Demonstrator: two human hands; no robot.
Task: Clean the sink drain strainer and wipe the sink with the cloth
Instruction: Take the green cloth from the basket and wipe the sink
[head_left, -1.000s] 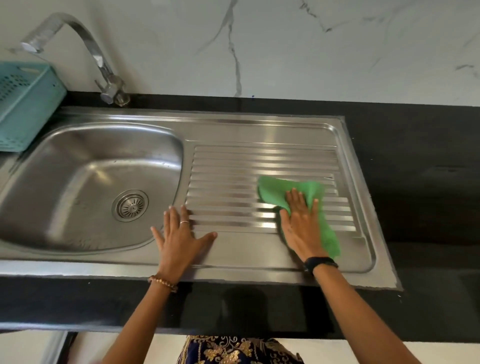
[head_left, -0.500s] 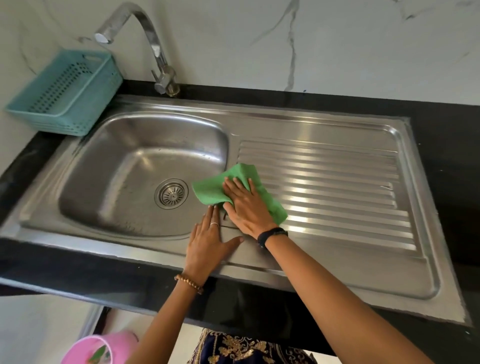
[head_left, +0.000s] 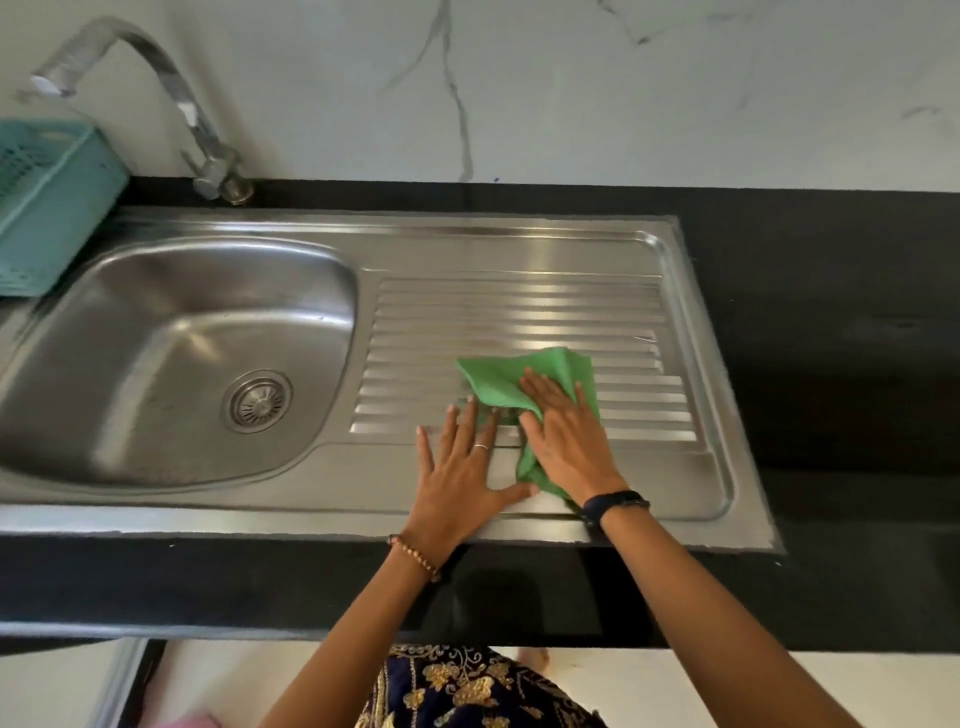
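Right hand (head_left: 569, 441) flat on green cloth (head_left: 511, 382), on the ribbed drainboard (head_left: 519, 322) of the steel sink (head_left: 467, 239).

Cloth: bright green, rumpled, folds bunched under the palm; long axis runs far-left to near-right, one corner pointing far-left. Right fingers straight, pressing it down, no grip. Left hand (head_left: 460, 480) lies flat with spread fingers on the steel just left of the cloth, thumb touching its near edge. Drain strainer (head_left: 258, 401) sits in the basin floor, well left of both hands. Half a second ago the cloth was at the basin's right edge; it now lies further right, mid-drainboard.
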